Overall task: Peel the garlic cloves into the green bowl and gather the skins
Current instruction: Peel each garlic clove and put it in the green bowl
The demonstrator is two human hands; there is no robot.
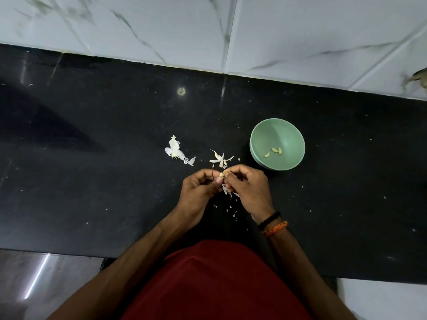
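Observation:
Both my hands meet over the middle of the black counter and pinch one small garlic clove (221, 174) between their fingertips. My left hand (199, 188) curls round it from the left, my right hand (248, 188) from the right. The green bowl (290, 132) stands just right of my hands, with three peeled cloves (274, 151) in its bottom. Loose white skins lie in a larger clump (175, 151) to the left, a smaller clump (220, 158) just beyond my fingers, and as small flakes (231, 207) on the counter between my wrists.
The black counter (92, 181) runs left to right, backed by a white marbled tile wall (277, 38). Its front edge is close to my body, with floor visible below at left. A dark object (418, 79) pokes in at the right edge by the wall.

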